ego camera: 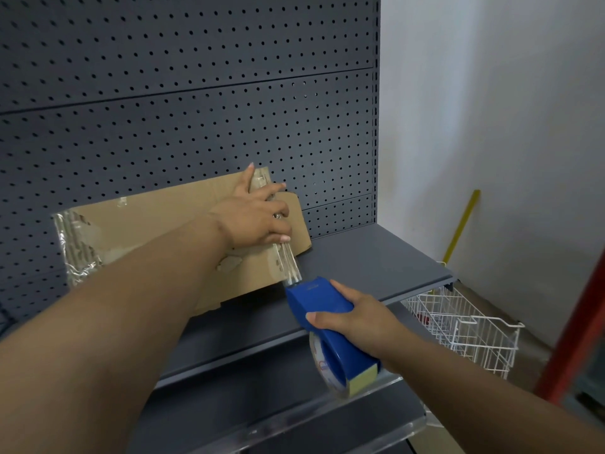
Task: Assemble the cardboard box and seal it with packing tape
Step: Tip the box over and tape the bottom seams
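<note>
A brown cardboard box (157, 217) lies on the grey shelf (376, 257), leaning toward the pegboard, with old clear tape crumpled at its left end. My left hand (258, 217) presses flat on the box's right end, fingers spread over a fresh strip of clear tape (288, 260). That strip runs down from under my fingers to the blue tape dispenser (327, 326). My right hand (357, 316) grips the dispenser just off the box's near right corner, and the tape roll hangs below the hand.
A dark perforated pegboard (196, 93) backs the shelf. A lower shelf with a clear plastic lip (294, 424) sits in front. A white wire basket (465, 329) stands to the right, near a yellow stick (461, 224) leaning on the white wall and a red post (576, 332).
</note>
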`<act>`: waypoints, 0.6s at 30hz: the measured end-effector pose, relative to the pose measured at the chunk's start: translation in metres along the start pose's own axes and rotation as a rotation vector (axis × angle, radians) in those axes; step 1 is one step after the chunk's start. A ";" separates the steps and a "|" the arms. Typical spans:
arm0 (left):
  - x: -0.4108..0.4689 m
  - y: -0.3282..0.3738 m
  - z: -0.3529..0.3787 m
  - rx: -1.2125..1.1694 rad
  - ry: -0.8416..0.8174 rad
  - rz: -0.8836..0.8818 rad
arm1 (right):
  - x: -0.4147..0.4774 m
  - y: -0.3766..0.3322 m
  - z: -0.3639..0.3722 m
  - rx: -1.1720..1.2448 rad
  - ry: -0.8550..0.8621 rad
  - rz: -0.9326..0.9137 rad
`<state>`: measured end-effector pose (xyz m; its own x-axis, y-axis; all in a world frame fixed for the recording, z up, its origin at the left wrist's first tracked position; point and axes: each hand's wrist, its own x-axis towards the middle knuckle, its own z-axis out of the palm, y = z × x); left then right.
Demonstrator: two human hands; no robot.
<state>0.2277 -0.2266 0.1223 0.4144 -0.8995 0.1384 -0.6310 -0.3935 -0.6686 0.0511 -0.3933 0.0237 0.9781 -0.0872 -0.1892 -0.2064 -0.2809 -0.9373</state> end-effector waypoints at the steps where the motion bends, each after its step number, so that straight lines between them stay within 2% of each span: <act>1: 0.000 0.000 0.000 0.000 -0.016 -0.012 | -0.001 0.000 0.000 -0.037 0.004 -0.003; 6: 0.001 0.004 -0.006 -0.005 -0.118 -0.057 | -0.005 -0.005 -0.002 -0.137 -0.002 -0.016; 10: -0.001 0.006 -0.009 -0.014 -0.119 -0.091 | -0.001 -0.012 0.002 -0.229 0.000 -0.012; 15: -0.010 0.003 -0.007 -0.003 -0.065 -0.251 | 0.014 -0.024 0.016 -0.361 0.019 -0.042; 18: -0.010 0.001 -0.008 -0.043 -0.068 -0.262 | 0.022 -0.026 0.021 -0.436 0.056 -0.041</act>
<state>0.2181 -0.2195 0.1264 0.6095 -0.7515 0.2523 -0.5231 -0.6205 -0.5843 0.0783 -0.3680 0.0381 0.9850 -0.1157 -0.1277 -0.1723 -0.6615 -0.7299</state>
